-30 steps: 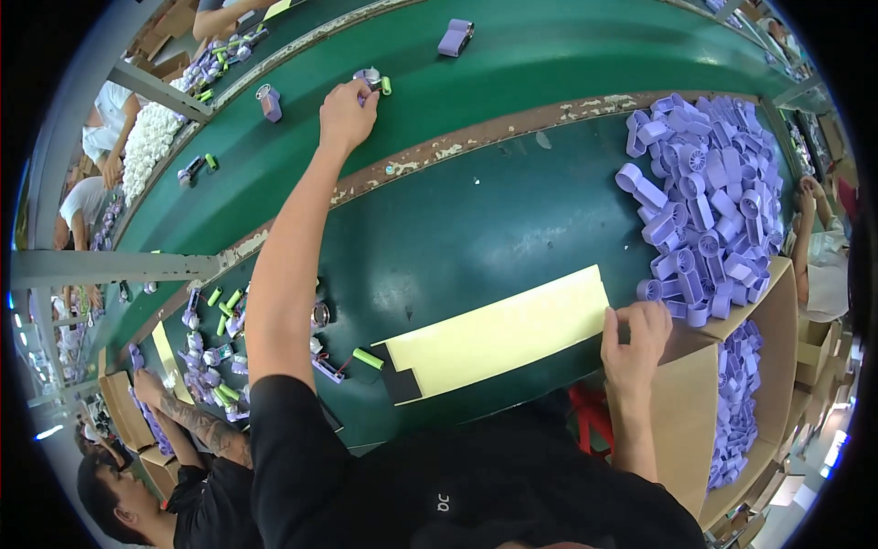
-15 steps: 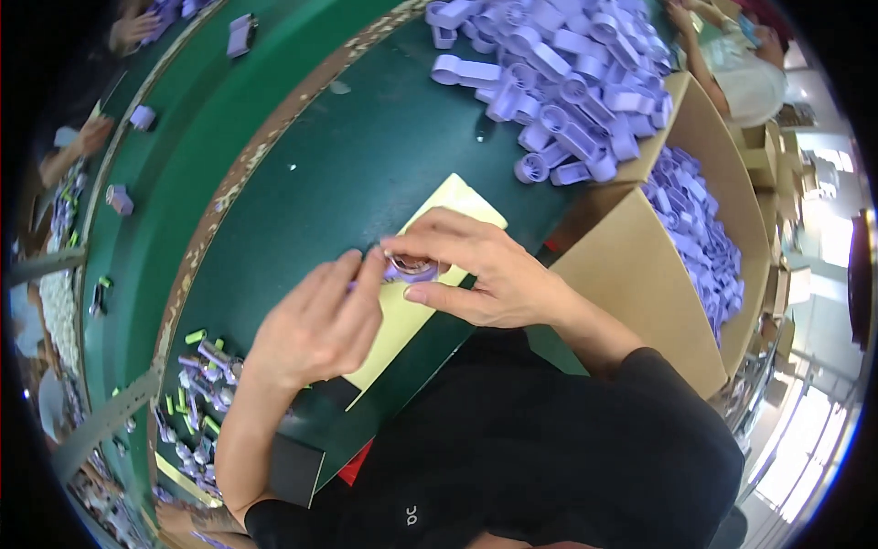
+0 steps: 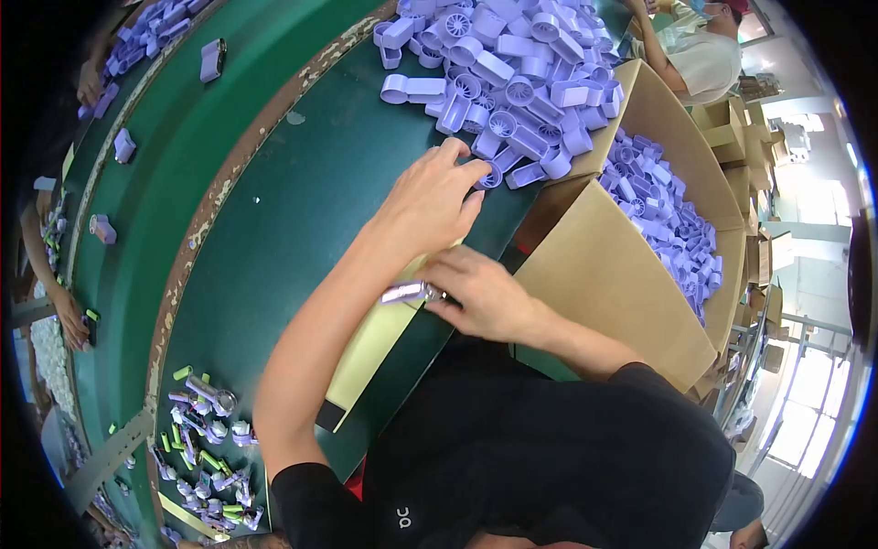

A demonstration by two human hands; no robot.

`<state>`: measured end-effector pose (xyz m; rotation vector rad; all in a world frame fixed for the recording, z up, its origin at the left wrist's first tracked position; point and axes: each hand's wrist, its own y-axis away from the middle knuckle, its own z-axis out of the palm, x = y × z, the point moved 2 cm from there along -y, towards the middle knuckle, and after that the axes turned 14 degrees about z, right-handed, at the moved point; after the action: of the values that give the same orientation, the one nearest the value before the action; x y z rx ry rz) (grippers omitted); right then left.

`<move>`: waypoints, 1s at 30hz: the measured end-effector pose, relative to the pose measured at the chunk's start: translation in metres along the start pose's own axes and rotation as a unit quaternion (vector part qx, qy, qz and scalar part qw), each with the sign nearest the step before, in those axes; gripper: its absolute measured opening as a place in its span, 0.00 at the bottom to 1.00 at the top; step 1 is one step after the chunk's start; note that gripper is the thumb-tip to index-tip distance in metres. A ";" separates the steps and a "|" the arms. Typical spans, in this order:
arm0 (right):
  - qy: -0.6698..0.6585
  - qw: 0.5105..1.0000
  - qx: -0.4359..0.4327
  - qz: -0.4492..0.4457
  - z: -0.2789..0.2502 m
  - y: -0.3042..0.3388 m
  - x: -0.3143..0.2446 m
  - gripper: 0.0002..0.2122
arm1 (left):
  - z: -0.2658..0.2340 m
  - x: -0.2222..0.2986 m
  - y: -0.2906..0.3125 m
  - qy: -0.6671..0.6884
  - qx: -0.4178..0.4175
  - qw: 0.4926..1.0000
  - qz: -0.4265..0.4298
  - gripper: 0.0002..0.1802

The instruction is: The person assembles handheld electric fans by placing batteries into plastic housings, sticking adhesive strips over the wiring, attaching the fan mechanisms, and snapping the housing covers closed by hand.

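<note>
My left hand (image 3: 434, 197) stretches to the near edge of a heap of purple plastic casings (image 3: 512, 69). Its fingers are apart, with the fingertips right beside a round-ended casing (image 3: 492, 176); whether they touch it is hard to tell. In my right hand (image 3: 485, 297) is a small purple casing with a shiny metallic part (image 3: 404, 293), gripped at one end and held above the pale yellow strip (image 3: 370, 352). My left forearm crosses over that strip and hides part of it.
An open cardboard box (image 3: 608, 284) full of purple casings stands at right. Small assemblies with green pieces (image 3: 206, 448) lie at lower left. Past a worn brown rim (image 3: 215, 183), a green belt (image 3: 174, 146) carries scattered purple parts. Other people work beyond it and at upper right.
Both hands were together over the yellow strip around the purple casing. My left hand has let go and moved up to the heap; my right hand keeps the casing. The view has shifted slightly.
</note>
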<state>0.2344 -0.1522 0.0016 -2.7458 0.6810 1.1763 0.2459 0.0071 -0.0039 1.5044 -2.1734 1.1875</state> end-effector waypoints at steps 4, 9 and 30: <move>0.004 1.000 0.004 0.001 0.015 0.010 -0.006 0.14 | 0.026 -0.021 -0.009 -0.088 -0.075 0.992 -0.043 0.15; -0.025 1.000 -0.005 0.012 0.013 0.012 -0.002 0.15 | -0.002 -0.013 0.000 -0.041 -0.124 0.987 -0.093 0.14; -0.067 0.982 0.082 0.155 -0.020 -0.049 -0.010 0.15 | -0.105 0.102 0.237 0.380 0.591 0.705 -0.096 0.36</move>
<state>0.2624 -0.1092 0.0178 -2.4603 1.1627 1.2787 -0.0294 0.0487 0.0101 1.0386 -0.5569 2.6872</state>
